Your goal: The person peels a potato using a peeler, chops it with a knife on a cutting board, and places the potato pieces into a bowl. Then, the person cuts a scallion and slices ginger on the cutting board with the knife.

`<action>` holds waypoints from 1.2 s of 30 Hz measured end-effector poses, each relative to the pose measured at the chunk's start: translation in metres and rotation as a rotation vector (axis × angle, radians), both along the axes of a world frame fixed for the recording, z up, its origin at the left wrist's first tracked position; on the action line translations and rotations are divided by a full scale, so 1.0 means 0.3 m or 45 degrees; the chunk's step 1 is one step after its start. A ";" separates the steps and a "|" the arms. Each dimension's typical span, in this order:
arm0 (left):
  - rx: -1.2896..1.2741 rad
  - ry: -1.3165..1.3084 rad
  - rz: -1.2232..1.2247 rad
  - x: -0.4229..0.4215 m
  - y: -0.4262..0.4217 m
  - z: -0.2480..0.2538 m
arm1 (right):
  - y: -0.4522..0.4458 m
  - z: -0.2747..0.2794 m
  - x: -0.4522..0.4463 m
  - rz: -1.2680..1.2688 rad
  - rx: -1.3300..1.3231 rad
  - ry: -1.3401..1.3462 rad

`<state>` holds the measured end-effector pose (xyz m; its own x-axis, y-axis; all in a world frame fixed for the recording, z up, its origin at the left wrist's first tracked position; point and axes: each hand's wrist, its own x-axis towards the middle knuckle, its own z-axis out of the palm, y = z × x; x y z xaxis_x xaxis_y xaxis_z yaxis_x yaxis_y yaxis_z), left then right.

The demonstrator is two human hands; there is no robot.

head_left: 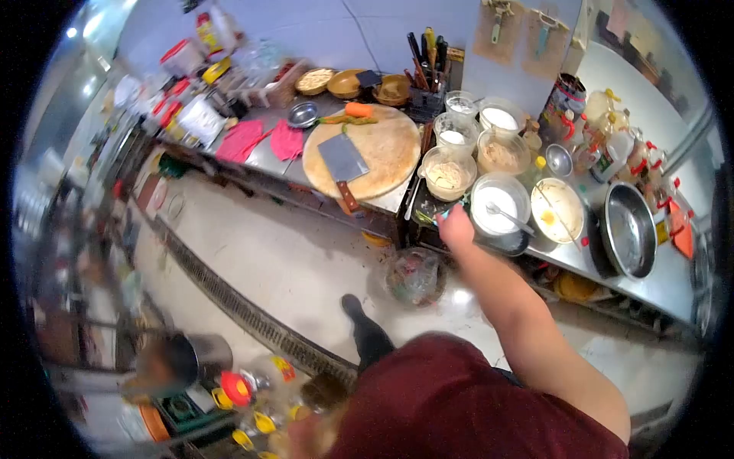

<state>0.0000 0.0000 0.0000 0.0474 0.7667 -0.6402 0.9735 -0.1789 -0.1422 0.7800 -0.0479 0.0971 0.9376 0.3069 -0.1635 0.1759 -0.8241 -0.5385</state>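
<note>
My right hand (456, 227) reaches over the counter's front edge, its fingers closed around a small light-blue thing (440, 219), mostly covered by the hand. Just beyond are a tub of pale shreds (449, 174) and a tub of white powder (489, 200) with a spoon (511, 217) in it. Low in the view, my left hand (303, 434) is a blur beside bottles with yellow caps (264, 423); its fingers are smeared. To the left, a cleaver (342, 159) lies on the round chopping board (397, 153), near a carrot (358, 110) and green peppers (336, 119).
Farther right stand a bowl with a yellow yolk-like spot (562, 199), a steel basin (628, 229) and several sauce bottles (604, 126). A knife holder (428, 96) is at the wall. Below the counter sits a bagged bin (415, 277); a drain grate (245, 310) crosses the floor.
</note>
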 end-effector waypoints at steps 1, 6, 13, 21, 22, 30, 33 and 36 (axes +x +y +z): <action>0.013 -0.029 -0.367 0.032 0.057 0.063 | -0.039 0.018 -0.014 -0.194 -0.019 -0.026; 0.084 -0.100 0.046 0.544 1.080 0.017 | 0.260 -0.083 0.124 -0.589 -0.029 0.131; -0.223 -1.057 0.020 1.430 1.735 0.449 | 0.324 -0.061 -0.044 -1.099 0.312 0.110; -1.395 -1.311 -0.021 2.062 1.319 0.639 | 0.232 0.161 -0.480 -0.421 0.379 -0.283; -1.443 -1.338 0.012 2.084 1.227 0.650 | 0.203 0.171 -0.523 -0.433 0.375 -0.272; -1.548 -1.733 0.654 2.217 0.746 0.775 | 0.131 0.408 -0.673 0.126 -0.011 -0.376; -1.612 -1.750 0.596 2.169 0.675 0.769 | 0.134 0.462 -0.678 0.171 0.021 -0.433; -1.563 -1.749 0.517 2.117 0.633 0.776 | 0.121 0.479 -0.706 0.243 0.032 -0.512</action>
<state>0.6351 0.1898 0.2329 0.8915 0.0691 -0.4477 0.2880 0.6762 0.6781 0.5681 -0.0118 0.2407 0.8514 0.4796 0.2123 0.5229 -0.7442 -0.4157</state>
